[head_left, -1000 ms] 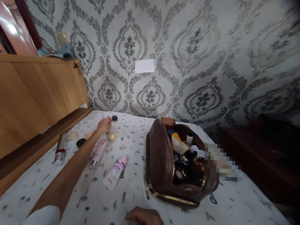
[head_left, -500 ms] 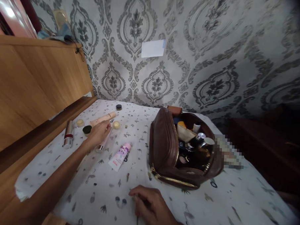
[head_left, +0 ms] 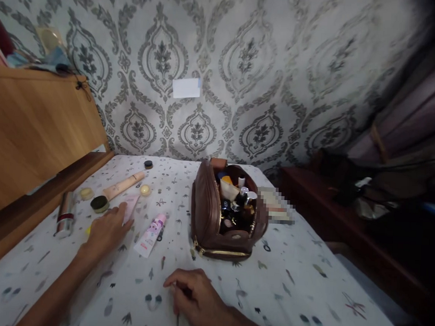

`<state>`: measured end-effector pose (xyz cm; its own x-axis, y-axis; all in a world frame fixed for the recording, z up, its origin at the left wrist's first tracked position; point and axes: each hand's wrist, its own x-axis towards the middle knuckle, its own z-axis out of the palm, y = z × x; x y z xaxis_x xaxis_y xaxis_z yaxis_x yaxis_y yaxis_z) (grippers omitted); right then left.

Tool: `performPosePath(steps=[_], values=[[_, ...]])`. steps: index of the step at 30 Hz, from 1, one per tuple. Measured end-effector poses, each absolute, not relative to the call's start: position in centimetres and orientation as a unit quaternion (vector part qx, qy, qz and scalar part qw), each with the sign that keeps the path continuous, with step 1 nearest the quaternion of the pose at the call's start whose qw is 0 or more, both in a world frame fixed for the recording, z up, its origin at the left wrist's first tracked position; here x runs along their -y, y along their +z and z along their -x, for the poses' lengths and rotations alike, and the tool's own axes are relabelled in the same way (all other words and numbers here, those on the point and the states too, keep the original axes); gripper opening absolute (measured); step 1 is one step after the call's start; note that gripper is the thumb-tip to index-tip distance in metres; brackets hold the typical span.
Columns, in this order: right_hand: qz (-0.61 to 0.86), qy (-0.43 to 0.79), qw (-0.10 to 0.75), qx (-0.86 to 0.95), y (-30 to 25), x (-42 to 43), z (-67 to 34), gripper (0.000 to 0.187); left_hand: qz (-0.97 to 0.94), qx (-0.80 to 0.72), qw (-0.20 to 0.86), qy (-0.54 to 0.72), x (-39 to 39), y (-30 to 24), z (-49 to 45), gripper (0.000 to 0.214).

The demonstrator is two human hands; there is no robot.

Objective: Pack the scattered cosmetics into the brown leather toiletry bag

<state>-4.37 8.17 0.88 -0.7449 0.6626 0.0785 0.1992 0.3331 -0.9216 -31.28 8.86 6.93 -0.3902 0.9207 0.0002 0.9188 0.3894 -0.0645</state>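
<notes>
My left hand [head_left: 108,228] reaches over a pale pink tube [head_left: 131,206], its fingers apart and touching or just above the tube's near end, which they partly hide. A bit of something yellow [head_left: 88,229] shows beside the wrist. Close to that hand are a dark round jar [head_left: 99,204], a beige tube [head_left: 124,186] and a small cream-coloured pot [head_left: 144,190]. A pink-and-white cartoon tube [head_left: 150,234] lies to its right. My right hand [head_left: 197,296] rests near the front with curled fingers; whatever they may pinch is hidden.
A brown leather cosmetics bag [head_left: 206,206], unzipped and full of bottles, stands on the printed white cloth [head_left: 298,286]. A silver cylinder [head_left: 65,214], another cream pot [head_left: 87,193] and a small dark jar [head_left: 148,165] lie left. Wooden panel [head_left: 39,121] borders the left side.
My left hand has drawn back toward me from the pale pink tube's upper part, uncovering it. The view has swung right, shifting everything leftward; my right hand keeps its curled pose.
</notes>
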Motion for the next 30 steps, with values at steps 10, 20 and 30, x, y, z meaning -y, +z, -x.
performPosePath(steps=[10,20,30], values=[[0.254,0.514,0.261,0.776,1.1,-8.2,4.2,0.032,0.532,0.844,0.019,0.064,-8.6,7.1,30.3,0.037],[0.263,0.519,0.245,0.775,0.6,-8.2,4.3,0.029,0.527,0.849,0.013,0.031,-7.8,6.2,30.5,0.041],[0.248,0.497,0.209,0.805,-2.6,-9.9,5.2,0.027,0.551,0.831,0.071,0.027,-7.2,5.6,30.3,0.036]])
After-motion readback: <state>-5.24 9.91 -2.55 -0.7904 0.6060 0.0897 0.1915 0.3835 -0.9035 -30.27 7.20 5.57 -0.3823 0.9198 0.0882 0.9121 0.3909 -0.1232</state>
